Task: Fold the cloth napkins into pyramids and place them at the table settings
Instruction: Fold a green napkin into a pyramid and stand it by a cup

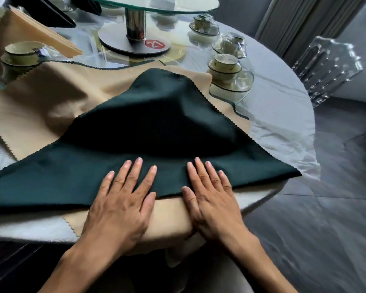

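Both the left hand (123, 199) and right hand (209, 197) press flat, fingers straight, gripping nothing, on a dark green folded cloth napkin (148, 127) over a beige napkin (40, 102) at the round table's (283, 115) near edge.

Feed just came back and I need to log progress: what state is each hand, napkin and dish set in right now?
Left hand: open, flat on the dark green cloth napkin.
Right hand: open, flat on it.
Dark green cloth napkin: triangular, middle humped up, no pyramid yet.
Beige cloth napkin: spread underneath.
Stack of folded beige napkins: untouched.
Plastic-wrapped dish sets: still wrapped.
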A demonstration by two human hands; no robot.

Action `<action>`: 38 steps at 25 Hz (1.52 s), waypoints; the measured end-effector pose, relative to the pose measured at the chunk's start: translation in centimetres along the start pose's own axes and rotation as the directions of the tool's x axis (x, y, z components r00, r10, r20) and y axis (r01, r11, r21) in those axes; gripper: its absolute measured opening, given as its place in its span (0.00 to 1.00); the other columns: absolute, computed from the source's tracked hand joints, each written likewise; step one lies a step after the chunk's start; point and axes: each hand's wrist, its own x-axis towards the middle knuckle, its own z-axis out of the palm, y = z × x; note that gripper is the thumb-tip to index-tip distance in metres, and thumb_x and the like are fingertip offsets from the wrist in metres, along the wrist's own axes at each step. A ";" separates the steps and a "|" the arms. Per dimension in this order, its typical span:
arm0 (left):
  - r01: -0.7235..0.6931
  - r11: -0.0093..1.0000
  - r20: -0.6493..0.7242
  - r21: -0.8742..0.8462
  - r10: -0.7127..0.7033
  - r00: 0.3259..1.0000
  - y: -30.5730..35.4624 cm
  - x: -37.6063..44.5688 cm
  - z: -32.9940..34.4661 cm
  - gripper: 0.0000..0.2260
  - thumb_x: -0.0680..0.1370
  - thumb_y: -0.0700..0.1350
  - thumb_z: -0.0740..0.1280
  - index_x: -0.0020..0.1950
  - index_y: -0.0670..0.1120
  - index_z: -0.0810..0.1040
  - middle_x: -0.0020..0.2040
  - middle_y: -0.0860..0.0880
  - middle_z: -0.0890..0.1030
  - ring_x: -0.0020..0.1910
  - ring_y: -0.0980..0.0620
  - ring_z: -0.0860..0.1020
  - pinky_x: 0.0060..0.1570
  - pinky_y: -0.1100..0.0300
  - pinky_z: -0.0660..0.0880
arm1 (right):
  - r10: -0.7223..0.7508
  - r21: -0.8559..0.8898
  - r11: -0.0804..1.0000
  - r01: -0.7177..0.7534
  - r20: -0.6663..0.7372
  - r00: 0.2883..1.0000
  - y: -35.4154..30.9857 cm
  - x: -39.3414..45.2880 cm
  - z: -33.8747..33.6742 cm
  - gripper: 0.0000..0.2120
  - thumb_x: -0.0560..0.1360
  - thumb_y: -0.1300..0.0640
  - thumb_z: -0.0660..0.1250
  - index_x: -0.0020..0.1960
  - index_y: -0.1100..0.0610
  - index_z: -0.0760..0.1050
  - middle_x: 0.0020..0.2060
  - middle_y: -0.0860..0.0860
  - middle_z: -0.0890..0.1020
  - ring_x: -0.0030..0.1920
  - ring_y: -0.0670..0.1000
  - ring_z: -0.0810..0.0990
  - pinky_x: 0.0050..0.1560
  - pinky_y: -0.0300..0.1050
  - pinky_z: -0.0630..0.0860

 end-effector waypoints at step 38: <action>0.216 0.877 -0.114 -0.429 -0.290 0.950 -24.7 -4.4 -6.6 0.26 0.63 0.38 0.59 0.55 0.54 0.85 0.55 0.55 0.83 0.56 0.47 0.79 0.62 0.49 0.72 | -0.144 -0.077 0.988 0.132 -0.195 0.970 -4.1 1.5 1.5 0.30 0.79 0.43 0.49 0.73 0.58 0.69 0.72 0.55 0.70 0.72 0.54 0.67 0.71 0.48 0.51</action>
